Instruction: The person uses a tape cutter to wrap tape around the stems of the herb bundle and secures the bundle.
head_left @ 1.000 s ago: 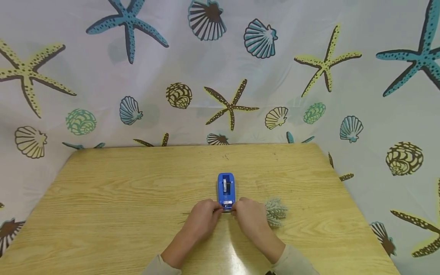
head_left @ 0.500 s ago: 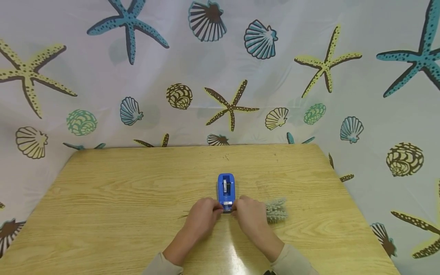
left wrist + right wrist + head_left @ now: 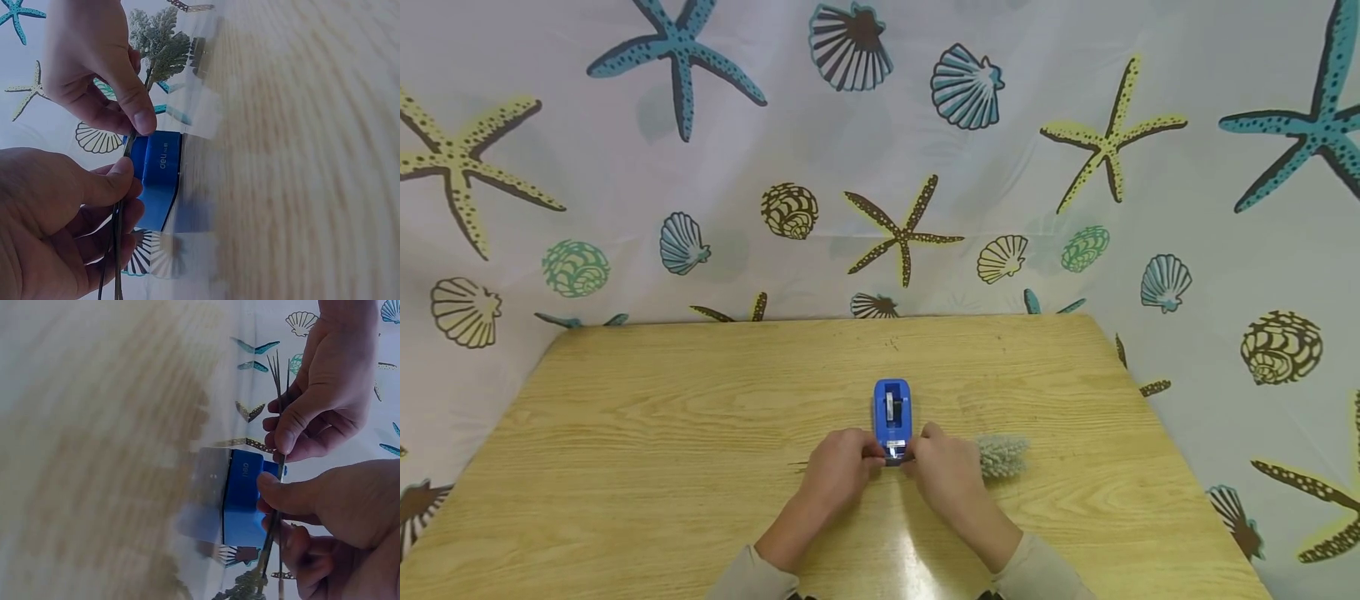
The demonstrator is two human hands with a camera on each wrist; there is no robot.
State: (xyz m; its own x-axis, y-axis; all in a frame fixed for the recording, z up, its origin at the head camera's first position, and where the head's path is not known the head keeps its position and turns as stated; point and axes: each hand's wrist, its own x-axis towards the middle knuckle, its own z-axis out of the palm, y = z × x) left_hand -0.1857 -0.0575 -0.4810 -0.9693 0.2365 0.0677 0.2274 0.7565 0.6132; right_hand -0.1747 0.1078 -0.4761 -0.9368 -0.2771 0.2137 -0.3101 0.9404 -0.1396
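Both hands hold a bunch of thin dark stems (image 3: 119, 250) with pale grey-green, bushy heads (image 3: 1002, 457), level in front of a blue tape dispenser (image 3: 892, 417). My left hand (image 3: 837, 467) pinches the stems between thumb and fingers, their bare ends sticking out to the left. Close beside it, my right hand (image 3: 946, 471) pinches the same stems nearer the heads, which stick out past it on the right. The dispenser carries a roll of tape (image 3: 891, 407), and its near end lies between the two hands. Whether tape is around the stems cannot be made out.
The wooden table (image 3: 662, 417) stretches around the hands. A white curtain (image 3: 820, 142) printed with starfish and shells hangs behind it and along the sides.
Both hands stay in nearly the same place. The stems have turned slightly between the fingers: the heads on the right and the stem ends on the left look closer together.
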